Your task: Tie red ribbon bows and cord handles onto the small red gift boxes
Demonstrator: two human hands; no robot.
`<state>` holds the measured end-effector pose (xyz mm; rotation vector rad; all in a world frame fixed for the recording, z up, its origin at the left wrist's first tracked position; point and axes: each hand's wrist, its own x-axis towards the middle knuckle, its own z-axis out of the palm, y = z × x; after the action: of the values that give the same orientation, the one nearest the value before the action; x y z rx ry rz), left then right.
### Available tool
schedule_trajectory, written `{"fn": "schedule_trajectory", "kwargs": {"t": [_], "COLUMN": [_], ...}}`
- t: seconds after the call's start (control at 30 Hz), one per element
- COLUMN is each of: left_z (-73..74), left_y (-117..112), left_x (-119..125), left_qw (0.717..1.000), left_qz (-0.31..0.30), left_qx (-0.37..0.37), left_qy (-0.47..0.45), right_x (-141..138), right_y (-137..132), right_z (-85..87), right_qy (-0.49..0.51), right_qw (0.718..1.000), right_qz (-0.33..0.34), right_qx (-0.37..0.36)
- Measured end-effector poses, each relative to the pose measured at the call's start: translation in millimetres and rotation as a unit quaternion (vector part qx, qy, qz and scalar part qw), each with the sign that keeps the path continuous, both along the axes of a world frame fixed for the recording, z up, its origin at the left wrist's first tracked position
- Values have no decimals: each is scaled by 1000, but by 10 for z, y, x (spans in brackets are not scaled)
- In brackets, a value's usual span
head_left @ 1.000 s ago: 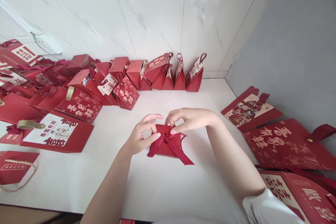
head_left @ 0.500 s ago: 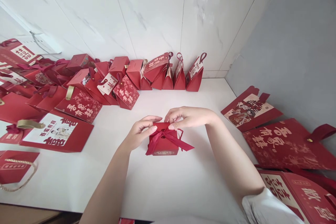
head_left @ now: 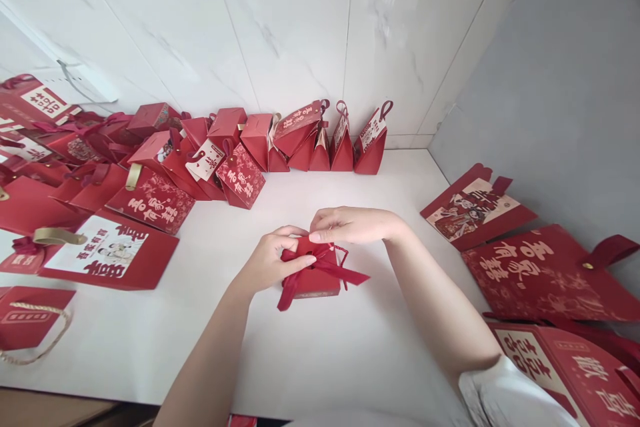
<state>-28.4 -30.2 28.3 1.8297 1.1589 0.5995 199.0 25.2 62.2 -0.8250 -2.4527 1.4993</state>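
A small red gift box (head_left: 320,285) sits on the white table in front of me, with a dark red ribbon (head_left: 343,271) tied in a bow on its top. One ribbon tail hangs at the lower left and another points right. My left hand (head_left: 274,259) is closed at the box's left side, its thumb pressing the ribbon near the bow. From behind and above, my right hand (head_left: 350,223) reaches over the top with thumb and fingers pinched on the ribbon; its fingertips are partly hidden. A thin red cord (head_left: 343,256) loops at the box's right side.
Many red gift boxes (head_left: 150,203) crowd the left side, and a row of upright boxes (head_left: 341,150) stands along the tiled wall. Larger red boxes (head_left: 545,273) lie at the right against a grey panel. A box with a gold cord (head_left: 33,317) is near the front left.
My left thumb has moved right and down across the bow, and the left fingers have curled in. My right hand has shifted slightly left. The left ribbon tail hangs lower.
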Motion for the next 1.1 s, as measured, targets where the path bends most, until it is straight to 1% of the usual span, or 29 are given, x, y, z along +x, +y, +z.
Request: {"fn": "schedule_trajectory", "kwargs": {"t": [0.2, 0.37, 0.53, 0.63, 0.7, 0.77, 0.8, 0.87, 0.9, 0.93, 1.0, 1.07, 1.1], "left_z": [-7, 8, 28, 19, -3, -33, -48, -70, -75, -76, -66, -47, -38], "left_y": [-41, -54, -62, -49, -23, 16, 37, 80, 100, 118, 147, 164, 167], "left_x": [85, 67, 59, 59, 39, -1, -26, -83, -111, -137, -181, -211, -219], "left_qw": [998, 996, 996, 998, 999, 998, 995, 987, 985, 984, 982, 981, 981], "left_qz": [-37, -52, -53, -45, -16, 46, 83, 143, 159, 167, 174, 176, 175], "left_qx": [-51, -76, -72, -47, -6, 36, 49, 51, 43, 32, 8, -9, -13], "left_qy": [-2, -8, -3, -13, -27, -34, -37, -45, -51, -60, -75, -84, -87], "right_x": [-15, -4, -21, -42, -47, -40, -35, -26, -26, -32, -60, -109, -138], "right_y": [-13, 5, -7, -25, -24, -22, -27, -63, -96, -139, -242, -337, -373], "right_z": [11, -38, -42, -17, -5, 7, 18, 59, 90, 124, 192, 230, 231], "right_qy": [-43, -30, -28, -22, 5, 49, 70, 96, 99, 96, 73, 45, 31], "right_qw": [999, 999, 999, 998, 998, 991, 983, 963, 957, 957, 973, 994, 999], "right_qz": [-27, -32, -38, -55, -69, -105, -132, -183, -194, -192, -148, -58, -5], "right_qx": [-19, -20, -17, -10, 15, 71, 106, 172, 192, 197, 163, 84, 41]}}
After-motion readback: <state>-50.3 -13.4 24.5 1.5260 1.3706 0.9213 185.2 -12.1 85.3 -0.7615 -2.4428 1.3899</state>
